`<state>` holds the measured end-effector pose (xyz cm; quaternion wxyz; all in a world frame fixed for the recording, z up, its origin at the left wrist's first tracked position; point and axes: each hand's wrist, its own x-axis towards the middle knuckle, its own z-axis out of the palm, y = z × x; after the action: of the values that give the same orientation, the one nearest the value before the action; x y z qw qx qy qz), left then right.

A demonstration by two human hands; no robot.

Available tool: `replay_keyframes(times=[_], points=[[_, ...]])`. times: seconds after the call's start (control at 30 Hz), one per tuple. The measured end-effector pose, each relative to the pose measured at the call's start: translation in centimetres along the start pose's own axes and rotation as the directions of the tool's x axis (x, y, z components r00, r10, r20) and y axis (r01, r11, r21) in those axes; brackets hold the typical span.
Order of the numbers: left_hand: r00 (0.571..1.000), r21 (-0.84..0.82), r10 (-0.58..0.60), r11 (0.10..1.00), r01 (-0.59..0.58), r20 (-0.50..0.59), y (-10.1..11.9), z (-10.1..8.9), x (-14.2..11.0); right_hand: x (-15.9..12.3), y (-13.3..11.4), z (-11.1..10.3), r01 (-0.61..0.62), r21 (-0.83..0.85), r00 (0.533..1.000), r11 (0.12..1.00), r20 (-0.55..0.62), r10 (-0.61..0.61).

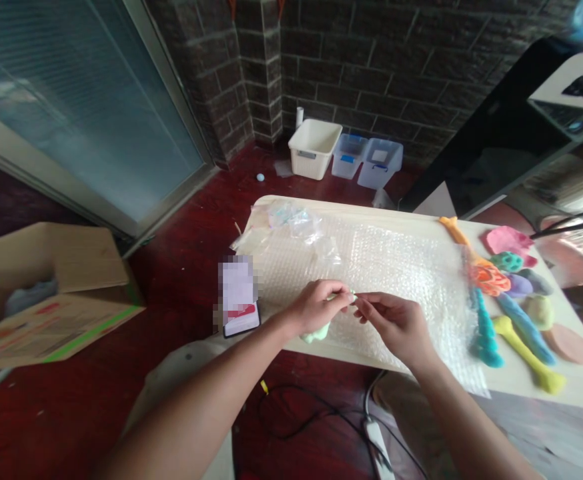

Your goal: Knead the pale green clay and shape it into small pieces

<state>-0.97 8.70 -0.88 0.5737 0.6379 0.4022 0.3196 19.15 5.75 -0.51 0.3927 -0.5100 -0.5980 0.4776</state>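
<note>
Soft light green modelling clay [316, 334] shows below my left hand [322, 308], whose fingers are closed around it. A small bit of the same pale green pokes out at the fingertips of that hand. Thumb and fingers of my right hand [395, 325] are pinched together at this bit, meeting the left fingertips. Both hands are over the near edge of a bubble wrap sheet [396, 260] spread on the table. How much clay lies inside the left palm is hidden.
Shaped clay pieces in several colours lie at the table's right, among them an orange coil [491, 277], a teal twist [487, 333] and a yellow piece [529, 357]. Clear plastic bags [296, 223] lie at the far left corner. A phone [241, 320] rests by the left edge; a cardboard box [91, 260] stands left.
</note>
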Motion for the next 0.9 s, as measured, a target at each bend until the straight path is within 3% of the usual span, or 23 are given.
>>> replay_keyframes(times=[0.33,0.5,0.77,0.9], points=[[0.998,0.120,0.037,0.992,-0.043,0.047,0.2,-0.2,-0.5,-0.9,-0.8,0.2,0.065,-0.172,0.998,0.983,0.022,-0.062],[0.996,0.103,0.062,0.992,-0.069,0.066,0.3,-0.1,-1.1,-1.7,-1.0,0.2,0.097,-0.170,0.995,0.981,0.011,-0.096],[0.989,0.234,0.053,0.969,-0.085,0.139,1.7,1.2,-2.8,-4.2,-1.9,-0.6,0.154,-0.296,0.987,0.943,0.089,-0.134],[0.988,0.271,0.056,0.958,-0.094,0.147,2.2,2.1,-3.7,-5.7,-2.1,-0.9,0.192,-0.347,0.981,0.918,0.070,-0.179]])
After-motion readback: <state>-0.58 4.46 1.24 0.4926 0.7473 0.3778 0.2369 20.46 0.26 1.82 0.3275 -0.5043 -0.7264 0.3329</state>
